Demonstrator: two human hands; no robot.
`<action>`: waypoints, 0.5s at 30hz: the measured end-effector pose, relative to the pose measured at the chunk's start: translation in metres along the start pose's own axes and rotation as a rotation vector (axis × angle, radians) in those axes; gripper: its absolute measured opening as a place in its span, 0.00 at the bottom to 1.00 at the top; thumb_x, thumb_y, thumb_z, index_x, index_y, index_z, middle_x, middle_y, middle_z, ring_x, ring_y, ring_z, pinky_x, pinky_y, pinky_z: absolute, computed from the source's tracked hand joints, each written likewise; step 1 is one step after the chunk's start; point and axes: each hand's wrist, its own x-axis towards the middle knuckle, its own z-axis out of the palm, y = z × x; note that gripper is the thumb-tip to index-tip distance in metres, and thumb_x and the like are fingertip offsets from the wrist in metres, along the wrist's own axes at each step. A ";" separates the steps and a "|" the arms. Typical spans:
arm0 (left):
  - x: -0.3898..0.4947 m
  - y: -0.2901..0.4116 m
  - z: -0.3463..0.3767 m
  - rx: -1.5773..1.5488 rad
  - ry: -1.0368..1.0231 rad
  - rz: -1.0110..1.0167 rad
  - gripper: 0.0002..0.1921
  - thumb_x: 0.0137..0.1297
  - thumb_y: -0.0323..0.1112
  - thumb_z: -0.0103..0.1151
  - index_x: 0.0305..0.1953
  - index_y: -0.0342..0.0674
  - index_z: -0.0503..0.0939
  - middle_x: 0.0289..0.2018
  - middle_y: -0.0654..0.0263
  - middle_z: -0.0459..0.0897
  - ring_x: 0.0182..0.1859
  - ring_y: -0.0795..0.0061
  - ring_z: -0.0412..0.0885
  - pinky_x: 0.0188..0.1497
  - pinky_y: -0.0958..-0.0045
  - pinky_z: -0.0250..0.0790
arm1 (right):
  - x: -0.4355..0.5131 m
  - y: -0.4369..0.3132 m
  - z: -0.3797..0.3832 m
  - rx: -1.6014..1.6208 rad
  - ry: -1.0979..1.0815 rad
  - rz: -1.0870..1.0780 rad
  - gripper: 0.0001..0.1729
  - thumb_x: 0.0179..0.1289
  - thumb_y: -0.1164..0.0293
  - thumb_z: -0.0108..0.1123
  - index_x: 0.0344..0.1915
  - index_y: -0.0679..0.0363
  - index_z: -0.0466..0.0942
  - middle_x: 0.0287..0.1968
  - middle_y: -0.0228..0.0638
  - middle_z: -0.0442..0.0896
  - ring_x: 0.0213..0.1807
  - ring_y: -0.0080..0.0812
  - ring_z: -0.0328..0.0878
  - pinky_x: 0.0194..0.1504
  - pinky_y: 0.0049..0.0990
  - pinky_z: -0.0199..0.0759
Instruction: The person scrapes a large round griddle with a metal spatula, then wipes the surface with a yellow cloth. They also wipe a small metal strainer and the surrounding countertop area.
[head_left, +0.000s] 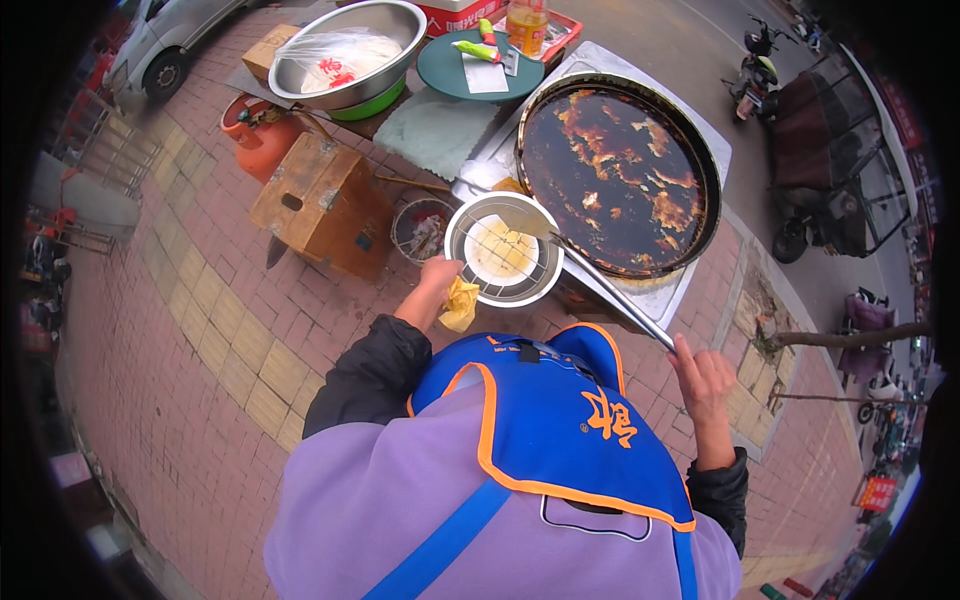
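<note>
My left hand (439, 277) is closed at the near left rim of a round metal basin (457, 262), and a crumpled yellow cloth (460, 306) hangs from that hand. A wire rack (480, 277) spans the basin, with a round white surface bearing yellowish matter beneath it. In my right hand (703, 375) is the long metal handle of a spatula (615, 289). Its flat blade (527, 222) lies over the basin's far right side. Just beyond is a large round griddle pan (619, 176), dark inside, with oil and browned flaky scraps.
A wooden box (326, 202) and an orange gas cylinder (259, 139) stand at left. Farther back are a steel bowl (409, 34) of plastic-covered dough, a green round board (442, 67) and an oil bottle (527, 30). A wire basket (409, 232) sits below the basin.
</note>
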 end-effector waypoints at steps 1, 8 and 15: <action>0.000 0.000 0.000 0.005 0.002 0.004 0.06 0.54 0.19 0.55 0.35 0.29 0.77 0.29 0.57 0.80 0.28 0.61 0.82 0.28 0.58 0.77 | -0.002 0.000 0.002 0.019 -0.029 0.013 0.20 0.57 0.64 0.72 0.50 0.54 0.84 0.20 0.30 0.63 0.21 0.29 0.65 0.23 0.29 0.59; 0.001 0.000 -0.001 0.030 0.011 -0.026 0.10 0.54 0.19 0.54 0.38 0.28 0.80 0.31 0.58 0.82 0.30 0.65 0.82 0.30 0.62 0.76 | -0.027 0.048 0.023 1.183 -0.474 1.334 0.13 0.67 0.65 0.66 0.44 0.62 0.86 0.20 0.17 0.67 0.19 0.12 0.57 0.19 0.21 0.50; 0.004 -0.002 -0.001 0.031 -0.005 0.001 0.09 0.54 0.19 0.54 0.37 0.28 0.80 0.31 0.59 0.82 0.30 0.66 0.81 0.30 0.63 0.76 | -0.005 0.214 -0.028 0.464 -0.554 0.791 0.16 0.63 0.63 0.67 0.37 0.68 0.85 0.18 0.30 0.74 0.21 0.20 0.66 0.25 0.28 0.60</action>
